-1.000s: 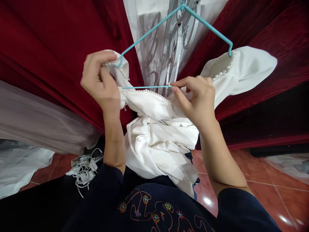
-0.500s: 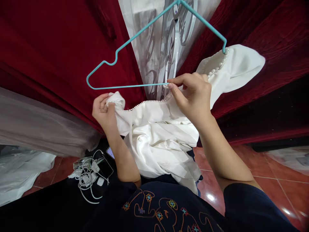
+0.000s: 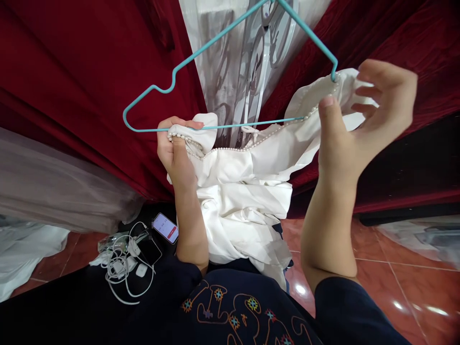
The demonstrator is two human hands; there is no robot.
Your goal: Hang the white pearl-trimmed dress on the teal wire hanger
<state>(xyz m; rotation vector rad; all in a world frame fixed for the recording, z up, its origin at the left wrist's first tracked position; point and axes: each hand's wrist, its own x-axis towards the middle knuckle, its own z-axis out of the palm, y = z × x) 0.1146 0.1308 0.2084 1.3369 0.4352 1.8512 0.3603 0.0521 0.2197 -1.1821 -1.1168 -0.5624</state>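
Observation:
A light-blue hanger (image 3: 212, 39) spans the upper middle. The pearl-trimmed shoulder of a white dress (image 3: 233, 167) hangs on its right end, and the rest of the dress drapes down onto my lap. My left hand (image 3: 179, 148) is closed around the dress's other shoulder, close under the hanger's bottom bar; its index finger lies along the bar. At the right shoulder, my right hand (image 3: 370, 110) is open, thumb near the pearl edge and fingers curved apart from it. The bar passes into the neckline on the right.
Dark red curtains (image 3: 89, 57) and a pale sheer cloth with a white ornate frame (image 3: 260, 72) stand behind. On the black surface at lower left lie a phone (image 3: 165, 227), white cables (image 3: 122, 273) and a dark device (image 3: 149, 250). Red tiles (image 3: 395, 282) cover the floor.
My right hand has let go of the hanger's bottom bar and moved right to the hung shoulder. My left hand has lifted the other shoulder up to the bar.

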